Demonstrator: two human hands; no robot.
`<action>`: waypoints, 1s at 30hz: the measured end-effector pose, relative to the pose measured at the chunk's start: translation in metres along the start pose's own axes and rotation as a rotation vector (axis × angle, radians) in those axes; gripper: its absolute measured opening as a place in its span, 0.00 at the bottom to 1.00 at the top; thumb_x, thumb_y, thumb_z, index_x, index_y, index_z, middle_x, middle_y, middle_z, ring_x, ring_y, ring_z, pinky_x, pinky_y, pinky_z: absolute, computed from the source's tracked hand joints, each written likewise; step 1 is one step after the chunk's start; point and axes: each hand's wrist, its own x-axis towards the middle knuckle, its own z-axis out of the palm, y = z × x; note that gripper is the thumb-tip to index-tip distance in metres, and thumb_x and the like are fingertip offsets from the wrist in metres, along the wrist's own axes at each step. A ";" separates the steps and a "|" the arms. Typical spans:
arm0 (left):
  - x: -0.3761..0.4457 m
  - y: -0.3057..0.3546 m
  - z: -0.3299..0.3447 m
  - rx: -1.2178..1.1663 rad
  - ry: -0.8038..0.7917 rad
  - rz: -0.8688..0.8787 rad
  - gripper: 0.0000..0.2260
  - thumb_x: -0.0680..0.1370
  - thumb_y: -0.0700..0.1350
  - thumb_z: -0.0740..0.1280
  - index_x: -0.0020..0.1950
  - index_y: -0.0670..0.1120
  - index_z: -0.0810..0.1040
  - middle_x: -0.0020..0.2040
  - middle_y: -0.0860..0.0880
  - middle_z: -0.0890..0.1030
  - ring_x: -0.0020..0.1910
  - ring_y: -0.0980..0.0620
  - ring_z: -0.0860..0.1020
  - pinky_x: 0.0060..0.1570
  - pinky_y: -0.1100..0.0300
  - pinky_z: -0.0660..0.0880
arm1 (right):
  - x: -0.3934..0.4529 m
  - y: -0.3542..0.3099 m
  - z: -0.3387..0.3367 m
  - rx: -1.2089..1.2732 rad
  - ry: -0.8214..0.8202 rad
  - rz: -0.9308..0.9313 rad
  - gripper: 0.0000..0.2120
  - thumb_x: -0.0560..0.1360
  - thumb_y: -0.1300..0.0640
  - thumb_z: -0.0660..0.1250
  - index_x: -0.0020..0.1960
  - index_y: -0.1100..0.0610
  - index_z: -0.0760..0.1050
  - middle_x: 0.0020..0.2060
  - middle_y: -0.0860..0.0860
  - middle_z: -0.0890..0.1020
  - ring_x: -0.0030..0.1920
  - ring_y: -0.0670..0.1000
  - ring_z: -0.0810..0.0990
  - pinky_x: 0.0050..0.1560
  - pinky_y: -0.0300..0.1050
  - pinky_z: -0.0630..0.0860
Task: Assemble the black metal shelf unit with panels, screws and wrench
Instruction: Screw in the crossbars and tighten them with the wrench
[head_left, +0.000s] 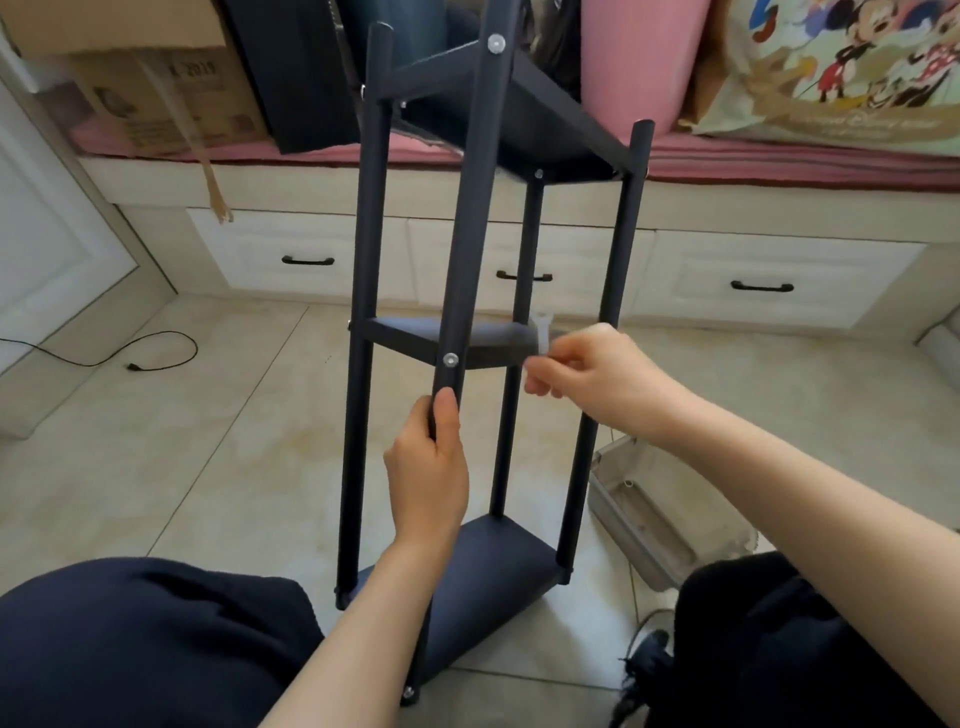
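Left hand (431, 467) clamped round the near post (467, 249) of the black shelf unit (566, 150) standing on the tiled floor (208, 441), right hand (597, 384) pinching a blurred silvery wrench (542, 332) beside the middle panel (415, 338).

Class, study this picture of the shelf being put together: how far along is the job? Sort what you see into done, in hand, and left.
Done: three panels sit between four posts of the shelf unit, with screws visible, such as the front middle screw. In hand: the left hand grips the front post while the right hand pinches a small, blurred wrench at the middle panel. Left: probably final tightening; I cannot judge how tight the screws are.
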 end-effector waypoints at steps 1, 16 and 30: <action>-0.002 -0.002 -0.001 0.009 -0.012 0.047 0.20 0.79 0.66 0.53 0.42 0.52 0.72 0.31 0.47 0.72 0.31 0.44 0.72 0.31 0.41 0.76 | -0.007 0.008 0.007 -0.064 -0.009 0.021 0.14 0.79 0.49 0.65 0.36 0.48 0.81 0.33 0.40 0.82 0.37 0.33 0.78 0.37 0.28 0.69; 0.000 -0.012 0.007 0.056 0.000 0.293 0.16 0.83 0.53 0.63 0.70 0.55 0.67 0.36 0.61 0.75 0.32 0.58 0.75 0.31 0.72 0.68 | -0.022 0.034 0.099 0.258 -0.038 0.113 0.16 0.84 0.54 0.52 0.39 0.49 0.69 0.35 0.45 0.72 0.36 0.45 0.71 0.37 0.36 0.66; 0.009 -0.016 0.010 0.162 -0.048 0.438 0.24 0.83 0.53 0.55 0.77 0.71 0.55 0.39 0.59 0.76 0.31 0.63 0.73 0.35 0.73 0.69 | 0.016 0.024 0.095 0.460 0.011 0.005 0.16 0.81 0.53 0.59 0.38 0.53 0.78 0.32 0.43 0.81 0.39 0.45 0.79 0.47 0.50 0.79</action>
